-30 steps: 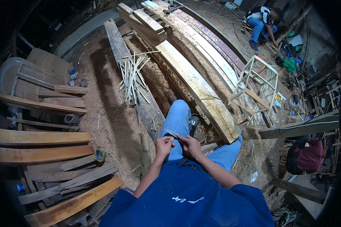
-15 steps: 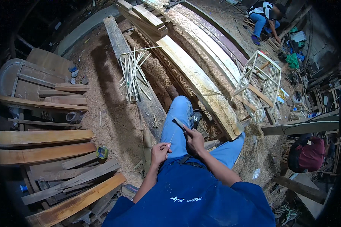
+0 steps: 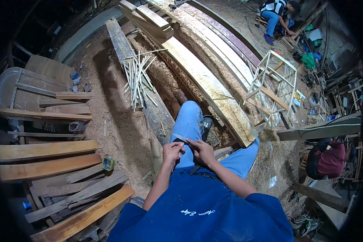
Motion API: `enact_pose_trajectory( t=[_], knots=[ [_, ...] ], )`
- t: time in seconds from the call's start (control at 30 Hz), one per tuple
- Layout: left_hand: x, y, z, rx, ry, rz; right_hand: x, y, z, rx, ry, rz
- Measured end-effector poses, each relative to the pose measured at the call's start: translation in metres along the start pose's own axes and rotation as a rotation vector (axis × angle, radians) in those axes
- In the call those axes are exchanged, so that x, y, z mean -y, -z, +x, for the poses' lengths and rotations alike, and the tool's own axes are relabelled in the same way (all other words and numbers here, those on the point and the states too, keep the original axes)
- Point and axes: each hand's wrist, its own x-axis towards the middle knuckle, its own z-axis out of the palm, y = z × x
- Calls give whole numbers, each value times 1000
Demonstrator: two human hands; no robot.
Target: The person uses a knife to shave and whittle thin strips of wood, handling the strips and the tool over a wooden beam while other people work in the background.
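Observation:
My right hand (image 3: 203,152) is closed around a knife (image 3: 180,138), whose blade points left over my jeans. Close beside it, my left hand (image 3: 173,152) is pinched shut near the blade. The thin stick seen in that hand a moment earlier is hardly visible now. Both hands are held over my lap, just in front of my blue shirt. Ahead of them, a loose pile of thin pale sticks (image 3: 139,80) lies across a grey plank (image 3: 149,113).
A long pale beam (image 3: 213,86) runs beside my knees, with short wood blocks (image 3: 151,18) stacked on its far end. A slatted cage (image 3: 272,86) stands at right. Boards (image 3: 48,165) and a tape measure (image 3: 108,163) lie left. Another person (image 3: 276,20) crouches far right.
My right hand has brought the knife down and left to my left hand, so the two are now close together. The thin stick between them has dropped out of clear sight.

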Motion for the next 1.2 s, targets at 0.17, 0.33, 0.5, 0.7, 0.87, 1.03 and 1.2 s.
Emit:
enact_pose_trajectory(
  t=[0.17,0.33,0.5,0.7,0.87,1.03,1.2],
  knots=[
    [14,8,-1,21,-4,-85,-2,-3,-1,7,50,-62],
    [20,16,-17,50,23,-122,-2,-4,2,-18,41,-75],
    [27,34,-40,76,78,-39,-10,-4,9,-133,-38,-58],
    [34,35,-29,57,53,-95,-8,-4,10,-147,-86,-18],
    [10,5,3,75,-27,-73,-2,-1,4,-55,-3,60],
    [5,-3,7,14,-36,5,-5,0,1,-4,-27,31],
    [14,3,0,-7,-33,12,-5,0,3,-25,-38,-22]
  ],
)
